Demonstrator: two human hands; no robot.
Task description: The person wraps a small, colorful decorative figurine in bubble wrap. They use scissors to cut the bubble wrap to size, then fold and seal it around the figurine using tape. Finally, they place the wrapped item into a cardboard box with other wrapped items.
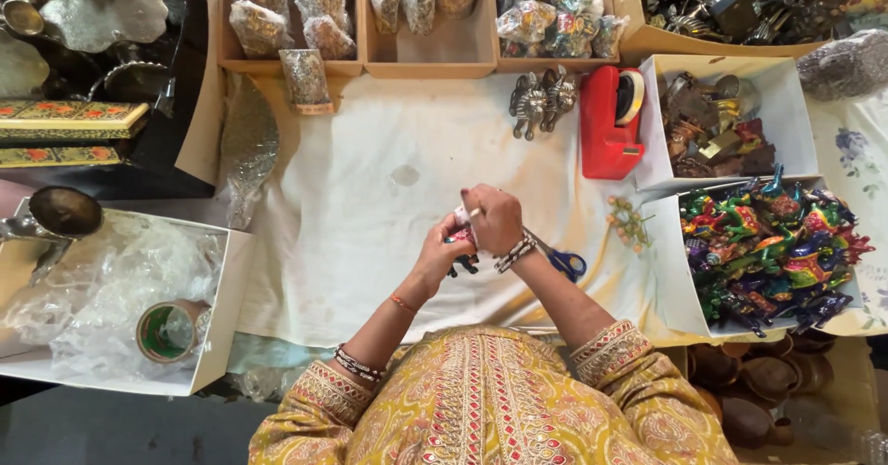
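Right hand (493,219) and left hand (442,254), closed together around a small painted figurine (460,239), largely hidden, above the white cloth (370,206). Scissors (562,261) partly concealed beneath the right wrist; box of coloured figurines (768,248) beyond.

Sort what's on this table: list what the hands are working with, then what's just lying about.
In hand:
left hand
right hand
small painted multicoloured figurine

Lying about:
red tape dispenser
blue-handled scissors
white box of colourful painted figurines
roll of tape
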